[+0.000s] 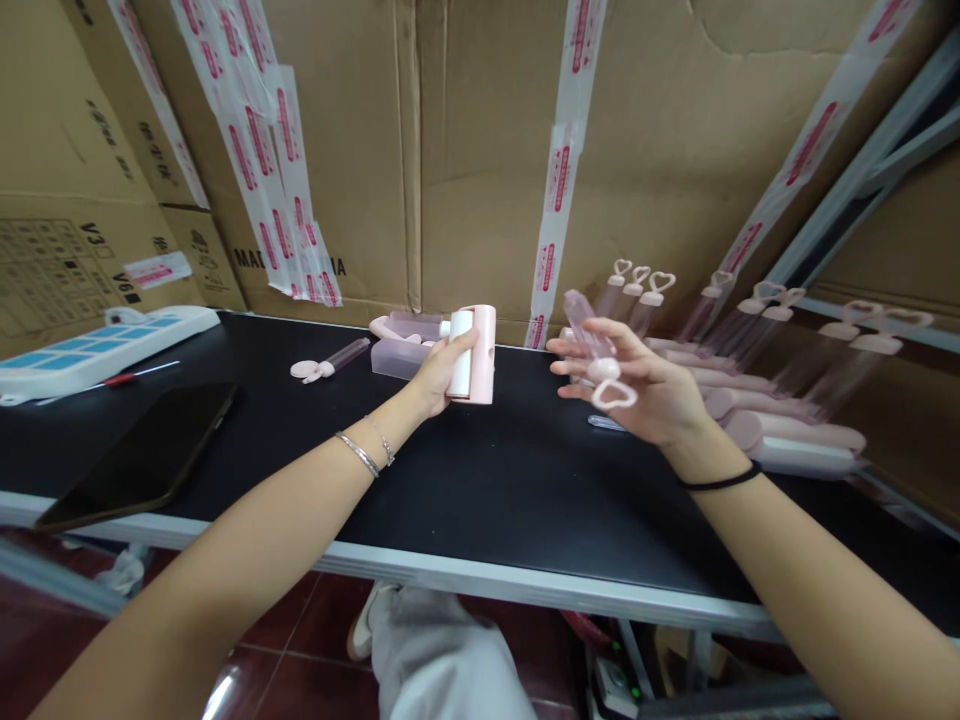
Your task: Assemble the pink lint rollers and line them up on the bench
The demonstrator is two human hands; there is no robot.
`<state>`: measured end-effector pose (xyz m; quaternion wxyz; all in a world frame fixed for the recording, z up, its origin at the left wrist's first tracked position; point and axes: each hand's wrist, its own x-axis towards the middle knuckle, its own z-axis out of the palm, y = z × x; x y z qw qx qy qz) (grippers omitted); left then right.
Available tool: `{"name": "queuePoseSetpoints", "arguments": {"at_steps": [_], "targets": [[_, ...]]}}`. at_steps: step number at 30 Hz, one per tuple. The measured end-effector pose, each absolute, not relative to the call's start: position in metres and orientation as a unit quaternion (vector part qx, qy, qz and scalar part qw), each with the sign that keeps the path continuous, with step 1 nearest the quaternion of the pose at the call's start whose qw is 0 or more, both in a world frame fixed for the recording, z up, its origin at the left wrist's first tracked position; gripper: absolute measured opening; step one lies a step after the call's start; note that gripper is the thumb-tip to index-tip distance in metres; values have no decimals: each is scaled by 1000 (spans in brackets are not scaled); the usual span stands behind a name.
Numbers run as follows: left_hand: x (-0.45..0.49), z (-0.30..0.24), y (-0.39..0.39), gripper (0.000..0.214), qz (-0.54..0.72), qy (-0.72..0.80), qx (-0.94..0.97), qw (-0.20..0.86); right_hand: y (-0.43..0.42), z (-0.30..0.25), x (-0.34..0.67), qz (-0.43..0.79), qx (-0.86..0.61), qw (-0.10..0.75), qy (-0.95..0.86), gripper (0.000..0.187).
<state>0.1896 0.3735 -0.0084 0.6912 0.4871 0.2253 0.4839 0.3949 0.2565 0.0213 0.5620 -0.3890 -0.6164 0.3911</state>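
My left hand (pixel 435 378) grips a lint roller head (pixel 486 352), a white roll set in a pale pink cover, just above the black tabletop. Loosely held in my right hand (pixel 664 398) is a translucent pink handle (pixel 579 312) with a heart-shaped loop at its lower end; the fingers are partly spread around it. The handle and the roller head are apart. Behind the left hand lie a translucent lilac cover (pixel 394 360) and other pink parts. Left of these rests another handle (pixel 345 357) with a pink end piece.
Several lint rollers (pixel 802 440) with upright heart-topped handles line the right side, blurred. A dark phone (pixel 150 455), a white tray (pixel 176 325) with blue panels and a red-handled thin tool (pixel 120 380) lie left. A cardboard wall (pixel 480 150) stands behind; a metal edge (pixel 480 572) runs along the front.
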Motion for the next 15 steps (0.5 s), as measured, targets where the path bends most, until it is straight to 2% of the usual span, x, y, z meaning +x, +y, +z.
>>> {"name": "queuePoseSetpoints", "arguments": {"at_steps": [4,7,10,12,15], "targets": [[190,-8,373,27,472,223,493,696,264,8,397,284,-436,533,-667,21],[191,-10,374,32,471,227,497,692,264,0,393,127,-484,415,-760,30],[191,-11,376,41,481,235,500,681,260,2,387,18,-524,285,-803,39],[190,-12,377,46,476,237,515,673,257,5,385,-21,-545,238,-804,35],[189,-12,376,50,466,238,541,658,256,7,385,-47,-557,217,-801,33]]}}
